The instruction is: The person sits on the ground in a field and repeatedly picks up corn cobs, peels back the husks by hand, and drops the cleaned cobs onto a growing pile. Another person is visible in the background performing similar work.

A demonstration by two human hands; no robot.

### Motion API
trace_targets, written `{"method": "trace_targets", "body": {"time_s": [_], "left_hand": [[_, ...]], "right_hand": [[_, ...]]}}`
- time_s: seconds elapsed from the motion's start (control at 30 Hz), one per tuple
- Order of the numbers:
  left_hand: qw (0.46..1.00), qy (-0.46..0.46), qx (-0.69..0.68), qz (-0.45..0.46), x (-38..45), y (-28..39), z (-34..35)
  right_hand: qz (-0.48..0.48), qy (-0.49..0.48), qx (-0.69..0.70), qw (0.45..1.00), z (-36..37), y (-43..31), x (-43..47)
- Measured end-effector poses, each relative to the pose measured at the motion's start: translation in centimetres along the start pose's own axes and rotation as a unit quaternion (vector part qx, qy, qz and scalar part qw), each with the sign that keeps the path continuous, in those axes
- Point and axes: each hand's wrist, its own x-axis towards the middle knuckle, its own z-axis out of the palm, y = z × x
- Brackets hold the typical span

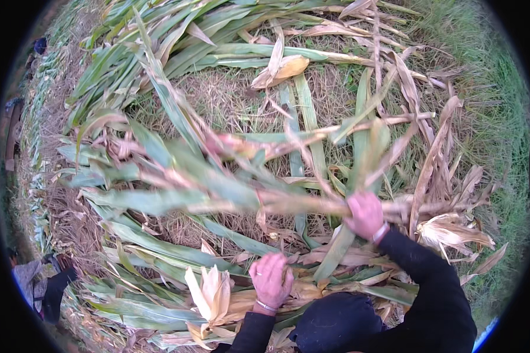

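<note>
My right hand (pixel 366 215) is closed around a maize stalk (pixel 304 204) that lies crosswise before me, its leafy end to the left. The stalk and its green leaves (pixel 221 181) are motion-blurred. Lower and to the left, my left hand (pixel 271 280) is curled above dry, straw-coloured husks. Something brownish shows at its fingers, too small to make out. Just left of that hand stands an opened dry maize husk (pixel 210 293). Beyond the hands, a husked ear of maize (pixel 287 68) lies near cut stalks.
Cut maize stalks with green leaves (pixel 181 39) lie heaped at the top left. Another pale husk (pixel 452 231) rests at the right, beside green grass (pixel 508 176). A person (pixel 44 284) is at the lower left edge. Dark cloth (pixel 340 322) bulges at the bottom.
</note>
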Motion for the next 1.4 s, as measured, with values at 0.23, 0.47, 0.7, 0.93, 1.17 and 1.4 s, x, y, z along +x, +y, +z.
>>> {"method": "trace_targets", "body": {"time_s": [0.23,0.47,0.7,0.93,1.17,1.4], "left_hand": [[0.991,-0.130,0.017,-0.037,2.2,-2.0,4.5],[0.992,0.036,0.122,0.025,18.3,-8.7,3.8],[0.985,0.012,0.143,-0.096,16.0,-14.2,8.7],[0.986,0.046,0.113,-0.114,16.5,-14.3,8.8],[0.991,0.061,0.070,-0.096,17.3,-14.5,9.3],[0.988,0.102,0.066,-0.097,16.9,-15.6,9.6]], "right_hand": [[-0.028,-0.073,-0.022,0.997,2.2,0.9,-1.3],[-0.021,-0.053,-0.043,0.997,3.1,0.4,-1.0],[-0.051,-0.083,-0.066,0.993,-1.3,-0.7,1.0],[-0.047,0.159,-0.090,0.982,-1.5,5.6,21.8],[0.206,-0.012,-0.103,0.973,4.9,20.0,33.7],[0.201,-0.091,-0.100,0.970,7.6,20.5,36.8]]}}
